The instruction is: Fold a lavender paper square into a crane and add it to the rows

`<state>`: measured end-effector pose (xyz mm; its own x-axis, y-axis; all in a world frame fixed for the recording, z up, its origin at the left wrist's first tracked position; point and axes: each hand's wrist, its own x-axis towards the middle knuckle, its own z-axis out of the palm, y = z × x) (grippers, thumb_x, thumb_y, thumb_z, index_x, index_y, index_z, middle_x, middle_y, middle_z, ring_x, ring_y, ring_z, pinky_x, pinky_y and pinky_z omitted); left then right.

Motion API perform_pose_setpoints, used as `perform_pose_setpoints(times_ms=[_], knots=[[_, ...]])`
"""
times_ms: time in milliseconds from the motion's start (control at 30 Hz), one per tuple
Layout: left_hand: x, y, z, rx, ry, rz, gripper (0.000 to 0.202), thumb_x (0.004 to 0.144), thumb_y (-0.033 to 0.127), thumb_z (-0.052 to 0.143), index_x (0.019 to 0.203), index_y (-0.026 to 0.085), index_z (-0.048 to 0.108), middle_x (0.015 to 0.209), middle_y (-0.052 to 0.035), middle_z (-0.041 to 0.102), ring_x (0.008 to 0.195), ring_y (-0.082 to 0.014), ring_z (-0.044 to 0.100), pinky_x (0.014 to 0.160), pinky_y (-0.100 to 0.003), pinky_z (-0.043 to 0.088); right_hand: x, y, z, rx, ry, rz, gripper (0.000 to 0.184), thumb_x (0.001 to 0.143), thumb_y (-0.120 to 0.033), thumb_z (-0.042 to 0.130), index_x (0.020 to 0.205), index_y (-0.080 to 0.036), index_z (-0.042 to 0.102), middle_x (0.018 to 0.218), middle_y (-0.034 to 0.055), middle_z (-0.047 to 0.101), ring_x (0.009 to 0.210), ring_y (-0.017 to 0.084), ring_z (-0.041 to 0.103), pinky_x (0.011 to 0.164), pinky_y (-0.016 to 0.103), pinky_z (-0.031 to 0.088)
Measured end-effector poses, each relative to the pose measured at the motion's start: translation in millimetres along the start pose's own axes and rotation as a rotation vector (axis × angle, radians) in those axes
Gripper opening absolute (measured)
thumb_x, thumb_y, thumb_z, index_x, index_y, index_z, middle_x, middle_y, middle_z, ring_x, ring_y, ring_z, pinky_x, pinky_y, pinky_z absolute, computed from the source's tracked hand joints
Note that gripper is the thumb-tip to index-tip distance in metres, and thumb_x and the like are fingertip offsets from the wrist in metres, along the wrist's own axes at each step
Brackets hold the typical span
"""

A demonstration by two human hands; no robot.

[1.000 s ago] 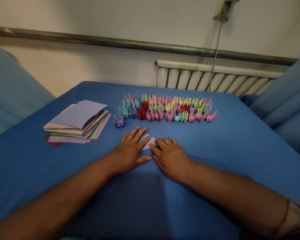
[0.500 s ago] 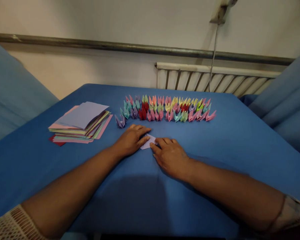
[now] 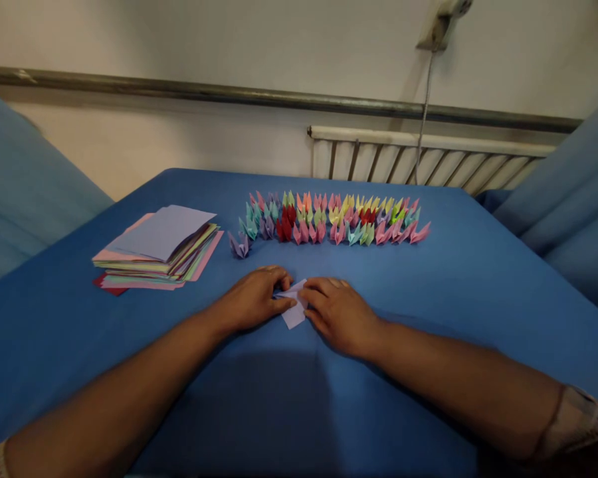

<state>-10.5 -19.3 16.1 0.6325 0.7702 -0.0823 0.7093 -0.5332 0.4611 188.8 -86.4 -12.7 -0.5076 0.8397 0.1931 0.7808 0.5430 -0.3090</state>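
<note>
A small folded sheet of lilac origami paper point(image 3: 294, 313) lies on the blue-covered table, with a pointed lower corner toward me and a raised flap at its top. My left hand point(image 3: 255, 297) has its thumb on the paper's left side and its curled fingers at the upper left edge. From the other side, my right hand point(image 3: 343, 315) pinches the right edge, its fingertips bent over the paper. Parts of the sheet are hidden under the fingers of both hands.
Rows of colourful paper cranes point(image 3: 319, 230) stand beyond my hands, with a purple crane point(image 3: 240, 245) at the near left end. To the left is a stack of coloured paper sheets point(image 3: 162, 232). A radiator point(image 3: 428, 141) and pipe point(image 3: 229, 91) line the wall behind the table point(image 3: 403, 411).
Both hands have shifted, the left one toward me and slightly left. The lilac paper now shows a lower point and a lifted flap where it lay flatter before.
</note>
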Motion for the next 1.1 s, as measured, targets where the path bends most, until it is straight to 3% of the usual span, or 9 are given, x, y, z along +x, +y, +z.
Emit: perform_pose_setpoints(times_ms=[167, 333, 433, 533, 600, 733, 900, 1000, 1100], knots=[[-5.0, 7.0, 5.0, -0.218, 0.004, -0.102, 0.04, 0.076, 0.033, 0.062, 0.114, 0.02, 0.057, 0.086, 0.0002, 0.064, 0.075, -0.0175, 0.059, 0.068, -0.027, 0.042, 0.9, 6.8, 6.4, 0.181, 0.084, 0.04, 0.04, 0.091, -0.031, 0.055, 0.128, -0.015, 0.052, 0.13, 0.0135, 0.054, 0.12, 0.025, 0.049, 0.101, 0.044, 0.042], [-5.4, 10.8, 6.1, -0.453, -0.05, -0.142, 0.02, 0.075, 0.036, 0.064, 0.077, 0.017, 0.064, 0.064, 0.0042, 0.054, 0.06, -0.0127, 0.049, 0.056, -0.024, 0.035, 1.5, 12.1, 14.2, 0.34, 0.196, 0.085, 0.062, 0.084, -0.033, 0.064, 0.137, -0.015, 0.038, 0.136, 0.0173, 0.047, 0.128, 0.027, 0.044, 0.106, 0.048, 0.038], [-4.6, 15.3, 9.2, -0.77, 0.033, -0.218, 0.024, 0.072, 0.038, 0.07, 0.076, 0.015, 0.063, 0.066, 0.0032, 0.057, 0.063, -0.0129, 0.052, 0.059, -0.024, 0.038, 3.9, 14.1, 19.2, 0.523, 0.234, 0.123, 0.073, 0.076, -0.036, 0.072, 0.137, -0.016, 0.036, 0.13, 0.0154, 0.053, 0.117, 0.026, 0.053, 0.1, 0.046, 0.043], [-4.6, 19.7, 14.0, -1.107, 0.139, -0.264, 0.034, 0.069, 0.035, 0.076, 0.095, 0.016, 0.066, 0.085, -0.0012, 0.066, 0.074, -0.0146, 0.058, 0.068, -0.026, 0.044, 10.0, 17.0, 24.5, 0.824, 0.282, 0.194, 0.044, 0.077, -0.035, 0.07, 0.115, -0.02, 0.052, 0.103, 0.0061, 0.065, 0.092, 0.02, 0.062, 0.083, 0.038, 0.05], [-5.3, 21.6, 17.4, -1.224, 0.147, -0.293, 0.036, 0.069, 0.033, 0.077, 0.099, 0.016, 0.066, 0.084, -0.0015, 0.066, 0.071, -0.0129, 0.057, 0.066, -0.025, 0.044, 14.7, 19.5, 26.2, 1.051, 0.319, 0.219, 0.021, 0.081, -0.035, 0.064, 0.094, -0.02, 0.058, 0.083, 0.0005, 0.064, 0.076, 0.015, 0.06, 0.072, 0.032, 0.05], [-6.2, 22.8, 22.5, -1.191, 0.079, -0.282, 0.03, 0.069, 0.029, 0.078, 0.092, 0.014, 0.067, 0.074, -0.0002, 0.064, 0.063, -0.0099, 0.053, 0.06, -0.022, 0.041, 19.9, 23.6, 22.4, 1.282, 0.312, 0.28, 0.02, 0.076, -0.037, 0.067, 0.082, -0.019, 0.061, 0.067, -0.0034, 0.06, 0.058, 0.01, 0.053, 0.055, 0.024, 0.043], [-4.7, 21.8, 20.9, -1.082, 0.168, -0.216, 0.044, 0.063, 0.03, 0.082, 0.102, 0.017, 0.064, 0.09, -0.0019, 0.067, 0.076, -0.0138, 0.06, 0.07, -0.026, 0.046, 18.6, 23.4, 15.7, 1.302, 0.201, 0.32, 0.019, 0.075, -0.036, 0.066, 0.073, -0.018, 0.058, 0.058, -0.0049, 0.056, 0.049, 0.009, 0.048, 0.049, 0.022, 0.039], [-4.6, 21.8, 17.5, -1.009, 0.155, -0.214, 0.028, 0.069, 0.037, 0.078, 0.08, 0.015, 0.065, 0.074, 0.0009, 0.063, 0.066, -0.0107, 0.055, 0.063, -0.023, 0.043, 16.7, 22.7, 13.6, 1.247, 0.157, 0.282, 0.023, 0.076, -0.036, 0.066, 0.068, -0.018, 0.056, 0.056, -0.0063, 0.05, 0.051, 0.008, 0.045, 0.05, 0.021, 0.037], [-5.5, 22.5, 16.7, -0.976, 0.18, -0.242, 0.03, 0.075, 0.041, 0.072, 0.066, 0.015, 0.061, 0.058, 0.0038, 0.054, 0.054, -0.0079, 0.045, 0.053, -0.021, 0.034, 14.9, 22.4, 10.9, 1.261, 0.204, 0.259, 0.031, 0.083, -0.047, 0.06, 0.072, -0.018, 0.056, 0.059, -0.0049, 0.05, 0.054, 0.009, 0.046, 0.051, 0.022, 0.038]])
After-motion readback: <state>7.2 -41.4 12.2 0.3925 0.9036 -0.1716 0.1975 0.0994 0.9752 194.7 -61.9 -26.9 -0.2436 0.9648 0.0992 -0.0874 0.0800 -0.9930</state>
